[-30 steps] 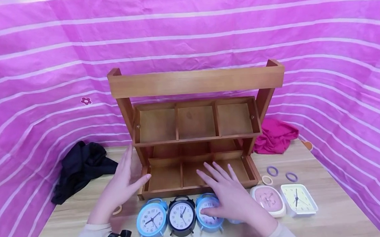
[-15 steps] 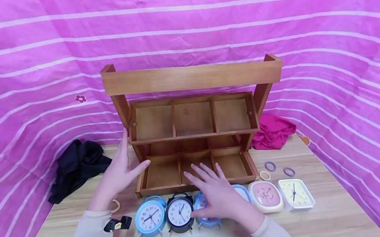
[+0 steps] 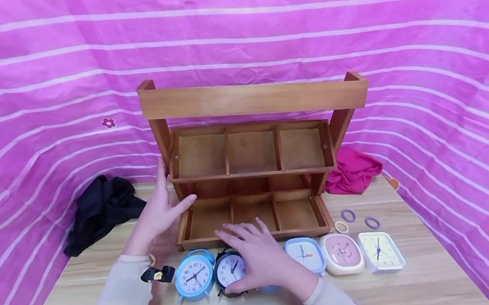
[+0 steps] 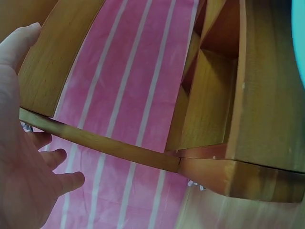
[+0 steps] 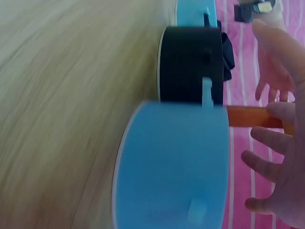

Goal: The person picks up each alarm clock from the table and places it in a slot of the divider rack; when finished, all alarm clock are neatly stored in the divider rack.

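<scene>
A wooden rack [image 3: 252, 147] with two tiers of three compartments stands toward the back of the counter [image 3: 418, 281], its top rail level. The left hand [image 3: 161, 210] rests at the rack's left side, fingers [image 3: 161, 174] straight and released along the left upright, thumb reaching to the left front corner of the lower tray; it grasps nothing. In the left wrist view the same hand [image 4: 24, 157] lies open beside the rack's wood [image 4: 257, 95].

Along the counter's front edge stands a row of alarm clocks. The right hand [image 3: 259, 256] is spread over the middle of that row, fingers [image 3: 231, 232] relaxed and splayed, touching the top of the black round clock [image 3: 229, 271], thumb by its lower rim. Under its palm a second blue round clock [image 5: 171, 167] is mostly hidden from the head camera; the right wrist view shows it side on, just beside the black one [image 5: 190, 64]. Whether the palm presses on it I cannot tell.

A blue round clock [image 3: 194, 276] stands left of the black one. To the right are a blue square clock [image 3: 305, 255], a pink clock [image 3: 342, 253] and a white clock [image 3: 381, 250]. Three hair rings [image 3: 348, 216] lie behind these. A black cloth [image 3: 101, 211] lies at the counter's left edge, a magenta cloth [image 3: 356, 170] at the back right
</scene>
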A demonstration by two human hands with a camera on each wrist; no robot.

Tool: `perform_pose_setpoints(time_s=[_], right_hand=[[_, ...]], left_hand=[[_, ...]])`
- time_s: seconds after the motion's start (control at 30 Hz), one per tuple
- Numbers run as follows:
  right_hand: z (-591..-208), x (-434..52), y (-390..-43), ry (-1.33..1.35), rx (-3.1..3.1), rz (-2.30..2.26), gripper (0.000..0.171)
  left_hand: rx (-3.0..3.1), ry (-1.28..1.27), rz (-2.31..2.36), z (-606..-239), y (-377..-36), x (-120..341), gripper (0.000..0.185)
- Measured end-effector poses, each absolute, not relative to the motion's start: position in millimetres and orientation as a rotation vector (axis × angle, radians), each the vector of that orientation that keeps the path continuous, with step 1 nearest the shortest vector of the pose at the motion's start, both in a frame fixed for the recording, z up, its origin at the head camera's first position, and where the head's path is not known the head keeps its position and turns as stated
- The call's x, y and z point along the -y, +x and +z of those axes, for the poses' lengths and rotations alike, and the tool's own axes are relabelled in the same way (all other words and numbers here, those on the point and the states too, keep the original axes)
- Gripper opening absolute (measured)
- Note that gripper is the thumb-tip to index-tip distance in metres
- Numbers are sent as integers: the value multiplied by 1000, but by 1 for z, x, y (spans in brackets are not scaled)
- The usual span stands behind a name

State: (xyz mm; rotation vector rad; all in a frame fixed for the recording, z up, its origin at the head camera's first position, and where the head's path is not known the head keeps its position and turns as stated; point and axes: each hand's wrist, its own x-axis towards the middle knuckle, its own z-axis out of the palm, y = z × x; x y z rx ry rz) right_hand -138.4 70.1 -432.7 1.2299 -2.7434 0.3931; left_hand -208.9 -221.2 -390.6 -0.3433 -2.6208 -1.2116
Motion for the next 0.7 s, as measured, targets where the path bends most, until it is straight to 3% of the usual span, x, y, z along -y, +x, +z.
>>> perform_pose_setpoints(time_s=[0.7], right_hand=[[-448, -19, -127, 1352, 2765, 333, 110]], left_hand=[[2428, -379, -1474, -394, -233, 216, 118]])
